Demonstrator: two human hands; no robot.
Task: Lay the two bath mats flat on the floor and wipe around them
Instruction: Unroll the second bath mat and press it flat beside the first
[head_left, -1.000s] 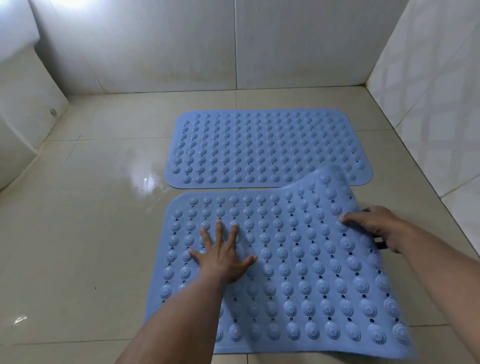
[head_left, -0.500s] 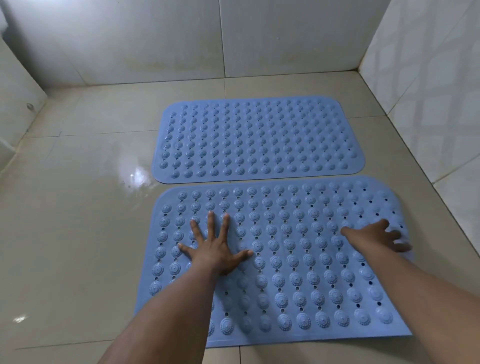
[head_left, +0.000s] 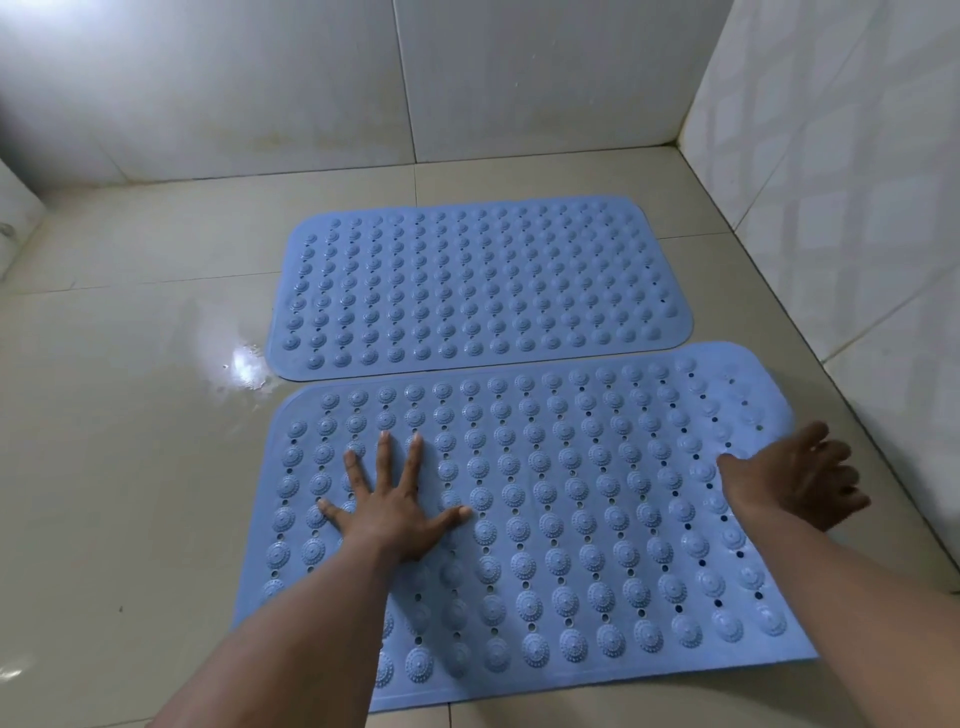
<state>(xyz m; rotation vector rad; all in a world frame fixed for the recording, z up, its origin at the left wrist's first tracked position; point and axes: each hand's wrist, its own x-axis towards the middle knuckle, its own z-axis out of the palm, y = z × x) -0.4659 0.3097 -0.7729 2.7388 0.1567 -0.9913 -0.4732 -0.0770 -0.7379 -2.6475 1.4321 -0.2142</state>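
Observation:
Two blue rubber bath mats with rows of raised bumps lie flat on the tiled floor, long edges nearly touching. The far mat (head_left: 483, 283) is untouched. On the near mat (head_left: 571, 519), my left hand (head_left: 389, 499) presses down with its fingers spread wide, on the mat's left half. My right hand (head_left: 795, 475) is at the mat's right edge with fingers loosely spread; it is blurred and holds nothing. Whether it touches the mat I cannot tell.
Beige floor tiles (head_left: 130, 467) surround the mats, with a wet glare patch (head_left: 244, 366) left of the gap between them. A tiled back wall (head_left: 415, 78) and a patterned right wall (head_left: 857, 208) close in the corner. A white fixture's edge (head_left: 15, 208) shows at far left.
My right hand let go of the raised right end of the near mat, which dropped flat. That hand then slid out to the mat's right edge. My left hand stayed pressed in place.

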